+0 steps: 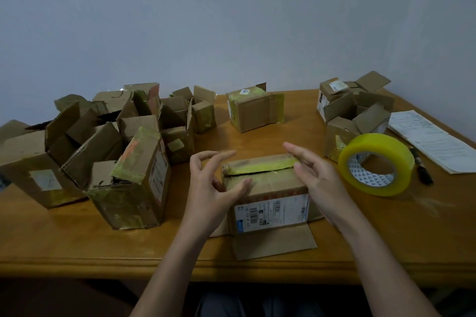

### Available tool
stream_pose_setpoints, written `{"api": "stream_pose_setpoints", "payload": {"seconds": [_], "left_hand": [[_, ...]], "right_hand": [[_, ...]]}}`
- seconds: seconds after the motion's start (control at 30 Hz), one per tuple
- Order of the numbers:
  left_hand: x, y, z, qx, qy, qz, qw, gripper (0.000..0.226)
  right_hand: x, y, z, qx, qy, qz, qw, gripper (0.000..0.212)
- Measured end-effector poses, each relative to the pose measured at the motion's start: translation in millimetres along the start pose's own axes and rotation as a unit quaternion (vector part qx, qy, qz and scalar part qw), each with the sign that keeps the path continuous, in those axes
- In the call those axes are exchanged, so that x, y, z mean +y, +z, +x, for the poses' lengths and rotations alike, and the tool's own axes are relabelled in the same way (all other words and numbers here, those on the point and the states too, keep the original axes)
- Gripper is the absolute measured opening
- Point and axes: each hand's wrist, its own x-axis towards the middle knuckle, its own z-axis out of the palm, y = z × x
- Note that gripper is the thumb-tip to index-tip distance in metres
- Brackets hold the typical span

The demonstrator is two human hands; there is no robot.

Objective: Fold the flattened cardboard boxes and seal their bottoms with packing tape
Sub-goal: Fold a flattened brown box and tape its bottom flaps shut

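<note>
A small cardboard box (268, 188) stands in front of me on the wooden table (77, 237), its folded flaps facing up with old yellowish tape along the seam and a white shipping label on its near side. My left hand (211, 183) hovers at the box's left end, fingers loosely spread, the thumb close to the top flap. My right hand (314, 177) is over the right end, fingers straight, fingertips near the far flap. A roll of clear yellowish packing tape (374, 165) stands on edge just right of the box.
Several folded boxes crowd the table's left side (128, 177) and back (253, 109). More boxes (353, 110) stand at the back right. Papers (432, 139) and a dark pen-like tool (422, 168) lie beyond the tape roll. A wall rises behind the table.
</note>
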Motion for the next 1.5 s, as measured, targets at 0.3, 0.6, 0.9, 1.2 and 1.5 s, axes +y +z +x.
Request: {"api": "stream_pose_setpoints", "payload": {"seconds": [0.3,0.6,0.9,1.2,1.5], "left_hand": [[-11,11,-11,0.116,0.063,-0.006,0.991,0.039],[-17,19,-13,0.157,0.064,-0.035,0.985,0.024],[-7,2,-9,0.071,0.025,0.073,0.995,0.021],[38,-11,18,0.092,-0.041,0.129,0.986,0.018],[116,72,12,0.059,0.097,0.046,0.992,0.017]], "right_hand": [[17,5,-8,0.097,-0.048,0.013,0.994,0.019],[25,11,-4,0.138,-0.093,-0.027,0.986,0.023],[14,11,-4,0.138,-0.041,-0.064,0.988,0.036],[-7,-18,-14,0.105,-0.035,-0.055,0.992,0.044],[-8,-101,-53,0.386,-0.092,-0.019,0.918,0.025]]}}
